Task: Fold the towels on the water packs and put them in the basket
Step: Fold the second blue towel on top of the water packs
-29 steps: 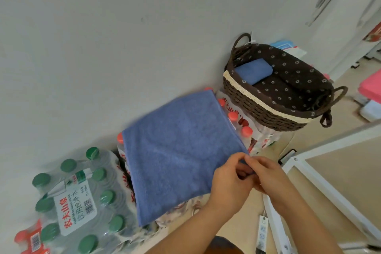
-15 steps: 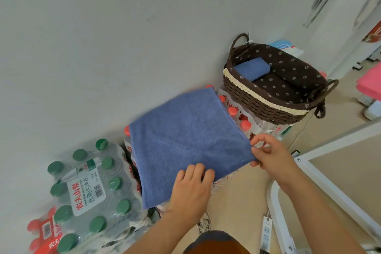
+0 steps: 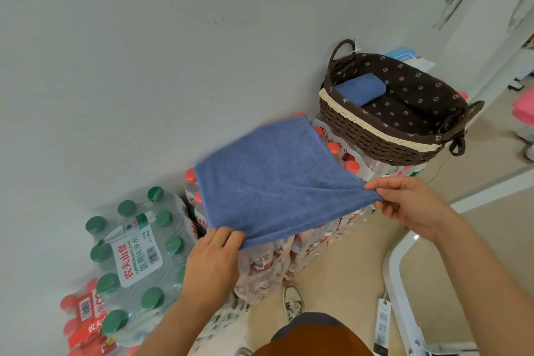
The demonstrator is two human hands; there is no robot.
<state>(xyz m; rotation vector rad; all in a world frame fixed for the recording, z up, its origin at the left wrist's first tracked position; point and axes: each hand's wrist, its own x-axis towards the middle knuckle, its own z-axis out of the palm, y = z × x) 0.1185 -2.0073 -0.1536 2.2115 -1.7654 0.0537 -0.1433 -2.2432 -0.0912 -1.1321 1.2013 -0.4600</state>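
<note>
1. Left of the spread towel [image 3: 277, 182] and lower, a green-capped water pack [image 3: 135, 257] stands against the wall. A red pack [image 3: 83, 324] lies further left of the towel at the picture's edge.
2. The left hand [image 3: 212, 263] grips the spread towel's near left corner, fingers curled onto the hem.
3. The spread towel is plain blue terry, one layer and roughly square. It lies flat over a red-capped water pack [image 3: 341, 153], with its near edge lifted and taut between the two hands.
4. Right of the spread towel and behind it, one brown woven basket [image 3: 375, 136] with a cream lace band, a dotted dark lining and two loop handles sits on red-capped bottles.
5. Inside the basket, at the end nearest the spread towel, lies a folded towel [image 3: 361, 88], also blue.
6. The right hand [image 3: 410, 202] pinches the spread towel's near right corner between thumb and fingers.
7. Count: two towels, one basket, two hands, and at least three water packs.
</note>
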